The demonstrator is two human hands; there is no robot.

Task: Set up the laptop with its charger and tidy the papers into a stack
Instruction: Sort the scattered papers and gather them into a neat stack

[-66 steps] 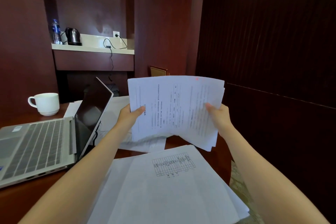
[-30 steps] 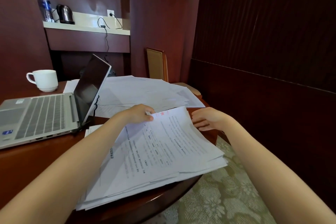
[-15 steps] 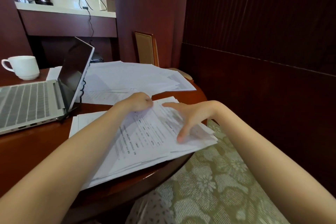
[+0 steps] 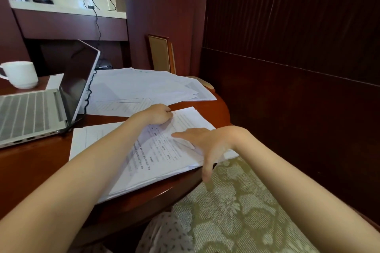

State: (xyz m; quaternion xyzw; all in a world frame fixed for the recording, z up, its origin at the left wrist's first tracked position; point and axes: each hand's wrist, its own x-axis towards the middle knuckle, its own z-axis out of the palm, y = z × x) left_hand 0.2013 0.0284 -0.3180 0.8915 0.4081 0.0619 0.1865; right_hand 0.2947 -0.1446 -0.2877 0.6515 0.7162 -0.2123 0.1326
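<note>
Two bare hands lie on the near stack of papers (image 4: 164,154), which sits fanned at the front edge of the round wooden table (image 4: 30,166). I see the left hand (image 4: 158,114) at the stack's far edge with its fingers curled under; I cannot tell whether they pinch a sheet or only rest there. The right hand (image 4: 207,141) lies flat on the stack's right side, fingers straight and a little apart, the thumb hanging down past the table rim. Beyond the stack more loose sheets (image 4: 139,84) are spread over the far part of the table. The laptop (image 4: 30,113) stands open to the left with a dark screen, and a black cable (image 4: 88,96) runs down just beside its screen edge. A white mug (image 4: 20,75) stands behind the laptop
</note>
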